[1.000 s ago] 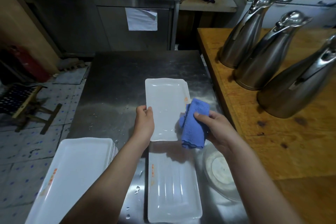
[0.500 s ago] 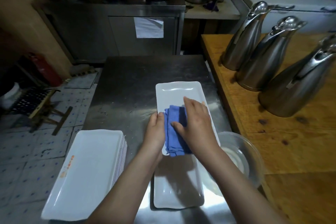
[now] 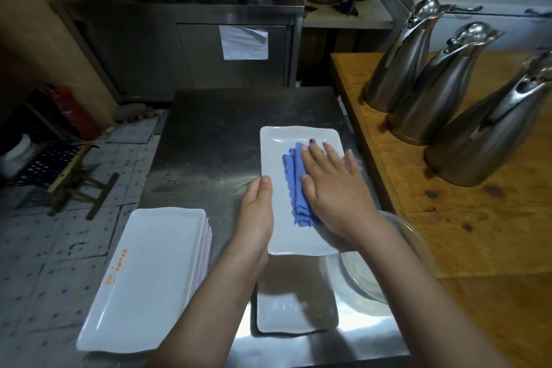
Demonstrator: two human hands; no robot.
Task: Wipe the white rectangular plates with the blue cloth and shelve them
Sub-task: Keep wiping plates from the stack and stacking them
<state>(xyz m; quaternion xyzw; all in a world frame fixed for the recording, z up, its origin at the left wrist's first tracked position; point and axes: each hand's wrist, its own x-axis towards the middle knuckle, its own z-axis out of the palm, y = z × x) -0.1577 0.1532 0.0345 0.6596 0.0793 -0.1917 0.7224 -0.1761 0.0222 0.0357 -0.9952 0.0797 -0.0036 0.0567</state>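
White rectangular plate [image 3: 274, 152], glossy, held over the steel counter [image 3: 209, 134], right of the plate stack [image 3: 149, 278].
Right hand [image 3: 331, 191], fingers [image 3: 313, 155] straight, presses blue cloth [image 3: 294, 188] onto it; left hand [image 3: 257, 209] grips its left rim.

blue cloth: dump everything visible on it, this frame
The blue cloth is soft-looking fabric, bunched into lengthwise folds, lying along the middle of the white plate. The right hand presses it down with flat, spread fingers, covering its right side; its left edge and near end show. The left hand holds the plate's left rim, clear of the cloth.
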